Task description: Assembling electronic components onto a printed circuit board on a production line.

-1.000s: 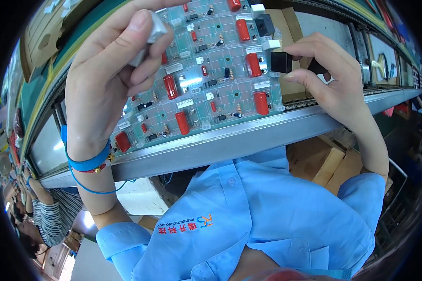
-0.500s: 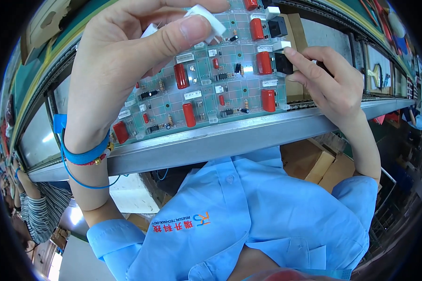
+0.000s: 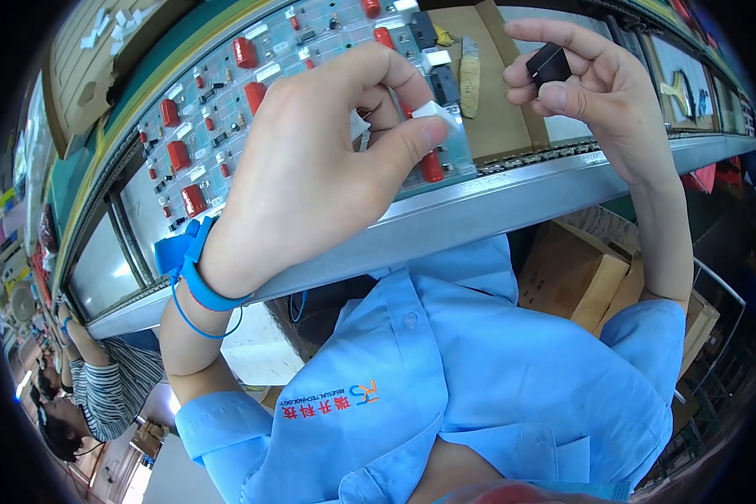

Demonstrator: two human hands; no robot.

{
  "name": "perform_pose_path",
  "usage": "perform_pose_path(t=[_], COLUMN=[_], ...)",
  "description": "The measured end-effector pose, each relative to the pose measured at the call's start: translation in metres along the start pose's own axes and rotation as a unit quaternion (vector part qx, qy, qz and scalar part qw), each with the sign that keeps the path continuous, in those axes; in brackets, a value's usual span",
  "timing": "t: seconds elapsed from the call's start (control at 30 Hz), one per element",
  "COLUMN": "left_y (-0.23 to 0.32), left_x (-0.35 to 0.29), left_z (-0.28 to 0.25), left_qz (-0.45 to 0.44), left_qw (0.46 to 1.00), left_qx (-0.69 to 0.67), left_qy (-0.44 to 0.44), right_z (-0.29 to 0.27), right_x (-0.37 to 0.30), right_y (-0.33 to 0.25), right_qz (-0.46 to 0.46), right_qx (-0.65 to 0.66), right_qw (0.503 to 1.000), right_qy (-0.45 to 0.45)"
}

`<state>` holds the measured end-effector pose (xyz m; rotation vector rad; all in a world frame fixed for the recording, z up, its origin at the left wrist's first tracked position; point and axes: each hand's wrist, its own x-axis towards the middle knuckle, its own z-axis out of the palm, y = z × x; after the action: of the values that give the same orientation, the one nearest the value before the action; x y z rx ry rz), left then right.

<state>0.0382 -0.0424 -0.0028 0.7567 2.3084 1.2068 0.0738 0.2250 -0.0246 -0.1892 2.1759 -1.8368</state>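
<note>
My left hand [image 3: 319, 160] is closed, pinching a white block-shaped component [image 3: 433, 113] between thumb and forefinger over the right end of a panel of circuit boards [image 3: 459, 155]. Another white piece shows partly inside its curled fingers. A blue wrist strap with a cord circles that wrist. Beyond the panel's right edge, my right hand [image 3: 609, 92] is raised, its fingertips gripping a small black block-shaped component [image 3: 548, 65]. Along the panel's right side sit similar black blocks [image 3: 444, 86] and white blocks [image 3: 437, 59]. Red capacitors [image 3: 179, 155] stand in rows across the boards; my left hand covers some.
An open cardboard box [image 3: 512, 118] lies right of the panel, with a yellow-taped strip [image 3: 469, 80] inside. A metal rail [image 3: 479, 202] runs along the front. Another cardboard tray [image 3: 84, 76], upper left, holds several white pieces. At far left is a person in a striped sleeve [image 3: 130, 378].
My left hand has moved right and down with the white component. My right hand has left the board's edge, moved right and now holds a black block. The view has shifted.
</note>
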Motion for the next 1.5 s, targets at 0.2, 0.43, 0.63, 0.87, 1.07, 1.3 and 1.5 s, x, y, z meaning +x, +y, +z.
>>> perform_pose_path(t=[0.2,0.43,0.63,0.87,1.07,1.3,1.5], left_y=[0.008,0.004,0.004,-0.001,0.002,0.011,0.002], left_x=[0.005,0.004,0.004,0.006,0.0,0.004,0.001], left_z=[0.01,0.02,0.03,0.032,0.032,0.034,0.039], left_qz=[-0.019,0.008,0.029,0.062,0.139,0.178,0.121], left_qw=[0.999,0.993,0.979,0.972,0.933,0.902,0.934], left_qx=[0.035,0.115,0.198,0.219,0.328,0.389,0.329], left_qy=[0.007,0.01,0.041,0.052,0.046,0.054,0.072], right_z=[-0.007,-0.009,-0.017,-0.016,-0.006,-0.003,-0.006], right_x=[-0.009,-0.005,-0.003,-0.006,0.002,0.013,-0.004], right_y=[0.011,-0.001,0.008,0.008,0.025,0.046,0.013], right_qz=[0.051,0.131,0.075,0.025,-0.049,-0.153,-0.02], right_qx=[0.066,0.09,0.069,0.046,-0.024,0.107,-0.055], right_qw=[0.996,0.987,0.995,0.998,0.998,0.981,0.998], right_qy=[0.032,0.019,0.022,0.042,0.031,-0.045,0.023])
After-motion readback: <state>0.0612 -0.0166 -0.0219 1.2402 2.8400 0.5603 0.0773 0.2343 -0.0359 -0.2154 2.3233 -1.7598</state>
